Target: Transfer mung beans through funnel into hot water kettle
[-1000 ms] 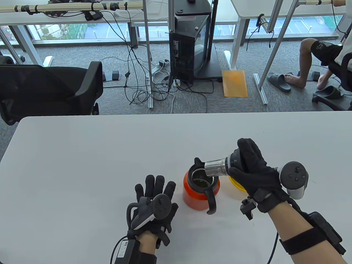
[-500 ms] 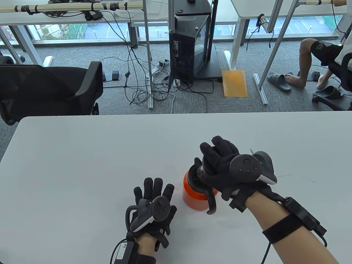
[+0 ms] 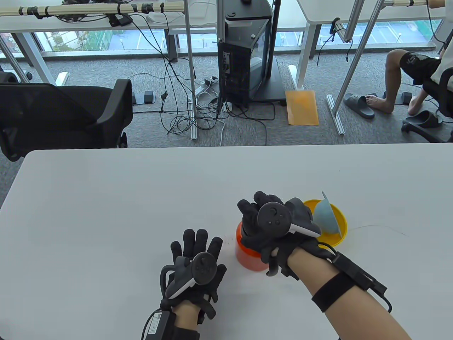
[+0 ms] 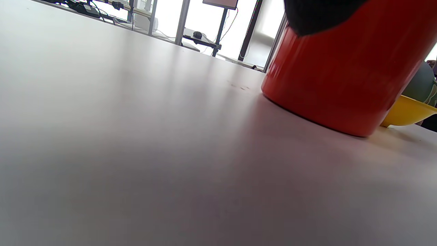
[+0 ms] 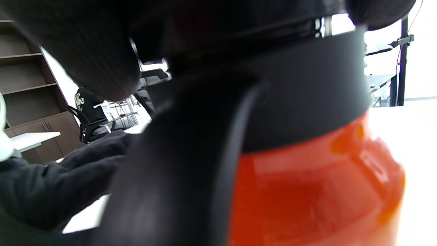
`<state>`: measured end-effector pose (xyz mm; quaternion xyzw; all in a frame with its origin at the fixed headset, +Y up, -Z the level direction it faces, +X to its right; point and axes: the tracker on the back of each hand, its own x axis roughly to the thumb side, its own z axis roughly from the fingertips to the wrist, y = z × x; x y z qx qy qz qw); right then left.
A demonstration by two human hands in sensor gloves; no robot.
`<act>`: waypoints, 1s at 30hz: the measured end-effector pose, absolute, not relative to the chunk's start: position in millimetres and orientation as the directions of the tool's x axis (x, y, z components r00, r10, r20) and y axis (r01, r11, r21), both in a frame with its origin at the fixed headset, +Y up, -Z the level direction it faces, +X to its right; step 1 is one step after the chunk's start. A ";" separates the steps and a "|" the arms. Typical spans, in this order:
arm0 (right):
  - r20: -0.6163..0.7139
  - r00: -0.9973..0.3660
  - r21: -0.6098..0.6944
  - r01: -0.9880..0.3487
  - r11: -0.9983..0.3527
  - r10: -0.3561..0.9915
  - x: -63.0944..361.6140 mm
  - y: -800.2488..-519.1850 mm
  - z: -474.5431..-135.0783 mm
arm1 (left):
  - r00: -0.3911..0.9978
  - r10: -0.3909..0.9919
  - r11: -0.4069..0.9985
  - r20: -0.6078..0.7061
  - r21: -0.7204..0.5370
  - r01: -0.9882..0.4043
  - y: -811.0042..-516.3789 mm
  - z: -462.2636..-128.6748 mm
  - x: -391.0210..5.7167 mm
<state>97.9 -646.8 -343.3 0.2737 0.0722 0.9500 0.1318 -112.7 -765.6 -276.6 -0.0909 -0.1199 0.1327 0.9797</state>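
Note:
The orange hot water kettle [image 3: 247, 256] stands at the table's middle front, its black handle [image 3: 272, 267] toward me. It also shows in the left wrist view [image 4: 341, 75] and the right wrist view [image 5: 317, 191]. My right hand [image 3: 262, 219] lies over the kettle's top and grips its black lid there. The mouth and the beans inside are hidden. My left hand [image 3: 196, 248] rests flat and open on the table left of the kettle, not touching it. The pale blue funnel [image 3: 325, 216] lies in a yellow bowl [image 3: 339, 219] right of the kettle.
The white table [image 3: 106, 212] stretches wide to the left and far side. The yellow bowl's edge [image 4: 406, 112] shows behind the kettle in the left wrist view. A black chair [image 3: 63, 117] stands beyond the table's far left corner.
My right hand has turned the silver-bodied lid over, brought it left and set it down into the kettle's mouth. That uncovers the yellow bowl and funnel. My left hand has barely moved.

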 end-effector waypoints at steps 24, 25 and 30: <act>0.456 -0.755 0.273 -0.385 -0.882 0.471 139.1 -646.4 -342.8 | 0.931 0.303 0.936 0.202 -0.246 -0.251 -771.1 -280.4 -114.8; 0.450 -0.752 0.271 -0.398 -0.876 0.481 146.4 -643.7 -341.3 | 0.932 0.302 0.936 0.202 -0.246 -0.251 -771.0 -280.7 -114.7; 0.473 -0.750 0.211 -0.413 -0.886 0.462 179.3 -633.6 -329.8 | 0.931 0.301 0.936 0.204 -0.251 -0.248 -772.0 -281.6 -114.1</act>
